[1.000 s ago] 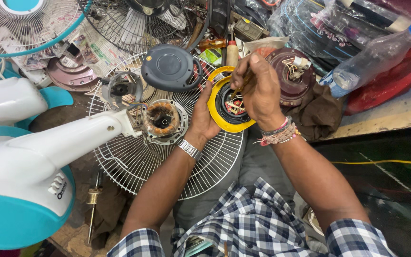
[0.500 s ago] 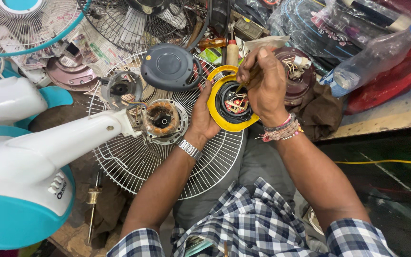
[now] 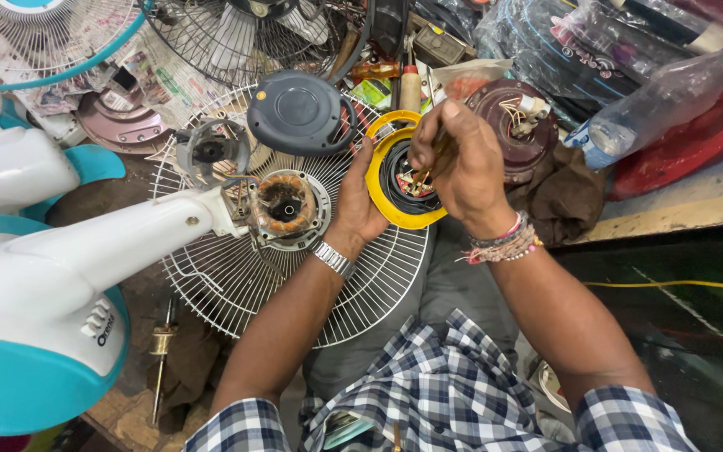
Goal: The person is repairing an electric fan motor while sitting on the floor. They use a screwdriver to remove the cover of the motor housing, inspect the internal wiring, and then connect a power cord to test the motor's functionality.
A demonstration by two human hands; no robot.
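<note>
My left hand grips the left rim of a round yellow fan part with a dark centre and holds it up in front of me. My right hand is closed over the part's right side and pinches a thin tool or wire that pokes into the dark middle; what exactly it holds is hard to tell. Just left of my left hand lies a fan motor with copper windings on the end of a white fan neck.
A white wire fan guard lies under the motor. A dark grey round motor cover sits behind it. A brown motor housing on dark cloth, a plastic bottle and more fan guards crowd the bench.
My right hand has shifted slightly on the yellow part, its fingers working at the dark centre. My left hand keeps its grip and the part stays in about the same place.
</note>
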